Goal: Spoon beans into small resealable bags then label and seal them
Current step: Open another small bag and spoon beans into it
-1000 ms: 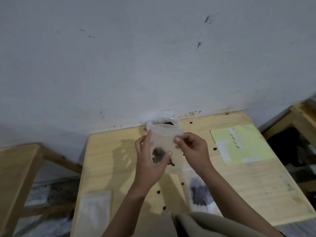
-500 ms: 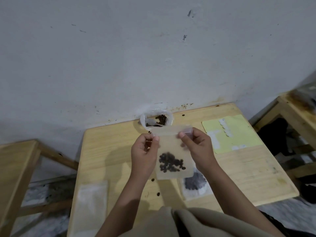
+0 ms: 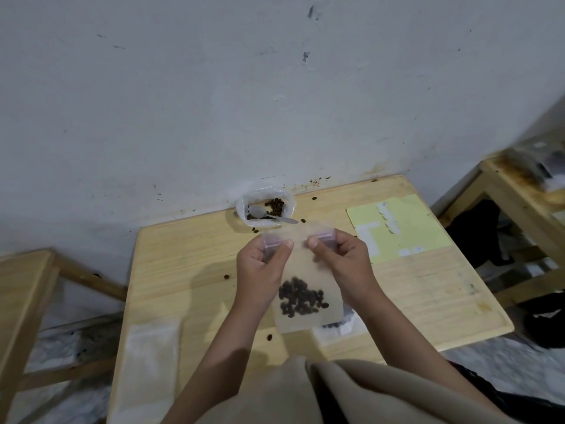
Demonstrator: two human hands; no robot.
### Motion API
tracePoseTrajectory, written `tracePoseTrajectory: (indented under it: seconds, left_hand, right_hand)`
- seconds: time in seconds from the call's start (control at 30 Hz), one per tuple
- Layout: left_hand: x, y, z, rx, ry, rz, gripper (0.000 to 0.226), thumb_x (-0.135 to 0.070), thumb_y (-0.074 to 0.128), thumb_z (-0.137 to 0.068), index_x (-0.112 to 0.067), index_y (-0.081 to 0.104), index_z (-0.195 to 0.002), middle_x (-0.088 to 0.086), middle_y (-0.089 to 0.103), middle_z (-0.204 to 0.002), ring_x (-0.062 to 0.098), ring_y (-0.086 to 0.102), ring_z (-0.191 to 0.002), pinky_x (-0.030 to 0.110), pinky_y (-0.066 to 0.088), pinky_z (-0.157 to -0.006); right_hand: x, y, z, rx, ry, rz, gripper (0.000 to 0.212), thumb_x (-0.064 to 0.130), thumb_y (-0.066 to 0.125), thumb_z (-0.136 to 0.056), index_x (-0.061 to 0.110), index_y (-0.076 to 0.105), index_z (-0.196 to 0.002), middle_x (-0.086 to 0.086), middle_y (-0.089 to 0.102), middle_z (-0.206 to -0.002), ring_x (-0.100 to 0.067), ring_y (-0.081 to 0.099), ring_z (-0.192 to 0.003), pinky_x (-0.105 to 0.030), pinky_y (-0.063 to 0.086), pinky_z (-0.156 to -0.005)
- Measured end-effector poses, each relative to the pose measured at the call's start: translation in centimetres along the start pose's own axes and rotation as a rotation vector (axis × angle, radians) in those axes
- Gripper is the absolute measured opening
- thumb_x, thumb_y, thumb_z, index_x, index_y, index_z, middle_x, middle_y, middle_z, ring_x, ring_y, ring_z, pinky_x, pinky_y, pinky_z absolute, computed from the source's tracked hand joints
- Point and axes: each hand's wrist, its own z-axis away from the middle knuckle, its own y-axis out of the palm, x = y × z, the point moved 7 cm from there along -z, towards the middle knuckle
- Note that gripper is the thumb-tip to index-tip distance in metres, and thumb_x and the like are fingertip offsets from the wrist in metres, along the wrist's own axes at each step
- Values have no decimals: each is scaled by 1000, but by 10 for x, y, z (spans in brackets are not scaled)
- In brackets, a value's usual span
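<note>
I hold a small clear resealable bag (image 3: 305,270) upright above the wooden table (image 3: 189,258). Dark beans (image 3: 301,297) lie heaped in its bottom. My left hand (image 3: 260,270) pinches the bag's top strip at the left. My right hand (image 3: 342,264) pinches the same strip at the right. At the table's far edge stands a clear plastic container (image 3: 265,206) with beans and a clear plastic spoon (image 3: 266,214) in it. A yellow label sheet (image 3: 406,228) with white stickers lies to the right.
Another filled bag (image 3: 336,327) lies on the table, partly hidden behind the held one. A stack of empty bags (image 3: 149,359) lies at the front left. Loose beans dot the tabletop. Wooden frames stand at both sides: left one (image 3: 24,289), right one (image 3: 513,185).
The bag has come down and toward me, and the container behind it now shows. My left hand has moved from the bag's side up to its top strip.
</note>
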Motion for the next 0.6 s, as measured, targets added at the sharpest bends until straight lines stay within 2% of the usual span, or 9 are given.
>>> tracePoseTrajectory:
  seconds: [0.1, 0.2, 0.47, 0.6]
  left_hand:
    - [4, 7, 1, 16, -7, 13, 4, -8, 67, -85, -11, 67, -82, 3, 70, -72, 15, 64, -67, 28, 53, -62]
    - [7, 15, 3, 24, -41, 35, 11, -5, 65, -86, -15, 67, -81, -5, 72, -72, 5, 65, -68, 18, 50, -61]
    - [9, 28, 0, 41, -41, 96, 13, 1, 67, -82, -12, 69, -82, -1, 73, -77, 11, 69, -76, 20, 52, -68]
    - [19, 25, -5, 28, -69, 67, 13, 1, 68, -82, -12, 69, -82, -2, 73, -75, 11, 69, -76, 20, 52, -68]
  right_hand:
    - [-2, -4, -2, 1, 45, -31, 8, 10, 72, -77, 15, 72, -72, -5, 67, -66, -20, 58, -64, -27, 48, -61]
    - [-2, -10, -4, 9, 48, -36, 9, 7, 72, -78, 13, 73, -72, -9, 68, -70, -21, 58, -66, -28, 47, -62]
    - [1, -11, -7, 57, 19, -54, 11, -3, 64, -83, 7, 70, -80, 4, 72, -70, -8, 66, -67, -18, 50, -63]
    - [-5, -12, -7, 81, 43, -5, 11, 2, 63, -85, 10, 71, -82, 7, 71, -69, -6, 64, -65, -17, 49, -61]
